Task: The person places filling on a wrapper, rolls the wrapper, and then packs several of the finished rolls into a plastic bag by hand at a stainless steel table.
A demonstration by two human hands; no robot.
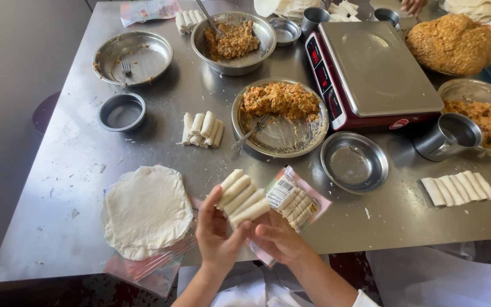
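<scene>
Both my hands hold up a bundle of several pale spring rolls point(242, 198) near the table's front edge. My left hand point(214, 230) grips the bundle from the left and below. My right hand point(277, 239) supports its lower right end. Under my hands lies a printed plastic wrapper packet point(294, 199). A stack of round white wrappers point(146, 210) lies to the left on another plastic packet. A steel plate of orange-brown filling point(279, 101) with a fork point(251, 132) stands just beyond.
A small pile of finished rolls point(202, 129), an empty steel bowl point(354, 163), a red kitchen scale point(367, 71), a row of rolls point(458, 187) at right, a steel cup point(450, 135), further filling bowls point(233, 41) and a large filling mound point(452, 44) crowd the steel table point(63, 170).
</scene>
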